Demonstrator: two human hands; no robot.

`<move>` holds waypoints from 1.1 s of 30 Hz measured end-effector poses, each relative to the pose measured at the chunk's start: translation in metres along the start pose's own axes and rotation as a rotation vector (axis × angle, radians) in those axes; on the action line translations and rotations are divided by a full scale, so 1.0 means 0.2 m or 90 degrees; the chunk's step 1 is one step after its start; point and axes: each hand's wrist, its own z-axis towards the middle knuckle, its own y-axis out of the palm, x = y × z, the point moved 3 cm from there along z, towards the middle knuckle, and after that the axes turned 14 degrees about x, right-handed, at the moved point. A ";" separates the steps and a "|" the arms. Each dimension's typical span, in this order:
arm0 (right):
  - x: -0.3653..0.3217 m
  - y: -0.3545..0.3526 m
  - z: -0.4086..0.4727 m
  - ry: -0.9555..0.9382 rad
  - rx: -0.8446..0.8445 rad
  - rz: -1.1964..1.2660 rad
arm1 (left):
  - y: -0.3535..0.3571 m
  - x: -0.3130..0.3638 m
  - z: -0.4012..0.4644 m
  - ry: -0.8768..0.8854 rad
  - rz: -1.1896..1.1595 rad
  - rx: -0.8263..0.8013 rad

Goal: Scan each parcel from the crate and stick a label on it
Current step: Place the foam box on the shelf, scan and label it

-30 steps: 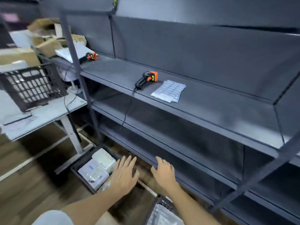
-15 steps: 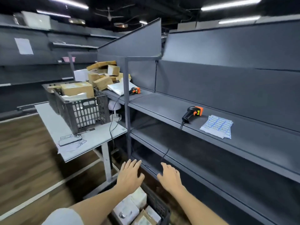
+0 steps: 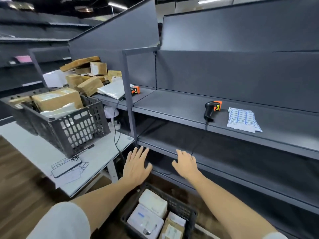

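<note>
Sitting on the floor below the hands, the crate (image 3: pixel 174 204) holds several parcels (image 3: pixel 152 202), white and brown, none of them lifted yet. Both hands hover above it with nothing in them: the left hand (image 3: pixel 136 167) is flat with fingers spread, the right hand (image 3: pixel 186 163) loosely splayed beside it, the two apart. Over the last second the view has swung upward from the crate toward the shelving, so the crate has slid to the bottom edge while the hands have kept their open pose. That suggests the person is straightening up and taking stock of the tools before the first pick, so the task looks barely begun.

On the middle shelf (image 3: pixel 172 106) lie the scanner (image 3: pixel 211 109), its cable trailing over the front edge, and just beside it the label sheet (image 3: pixel 241 119). Both seem easy to reach, though the dangling cable could snag a raised parcel.

Further left, a second scanner (image 3: pixel 135 90) rests near a heap of cardboard boxes (image 3: pixel 86 75). A larger basket (image 3: pixel 69 125) of packages stands on the white counter (image 3: pixel 34 149), with a phone (image 3: pixel 66 167) lying on papers in front of it.
</note>
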 end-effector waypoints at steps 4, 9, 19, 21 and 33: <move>0.00 0.03 0.17 0.027 0.007 0.002 | 0.10 -0.04 0.17 0.033 0.009 -0.027; 0.04 0.08 0.41 0.044 0.026 0.014 | 0.23 -0.02 0.41 0.074 0.003 -0.026; 0.04 0.19 0.80 0.087 0.030 -0.008 | 0.45 -0.09 0.80 0.093 -0.032 -0.040; 0.05 0.20 0.85 0.104 0.030 -0.017 | 0.49 -0.12 0.88 0.101 -0.034 -0.057; -0.04 0.29 1.10 0.245 0.087 -0.054 | 0.66 -0.26 1.38 0.240 -0.077 -0.055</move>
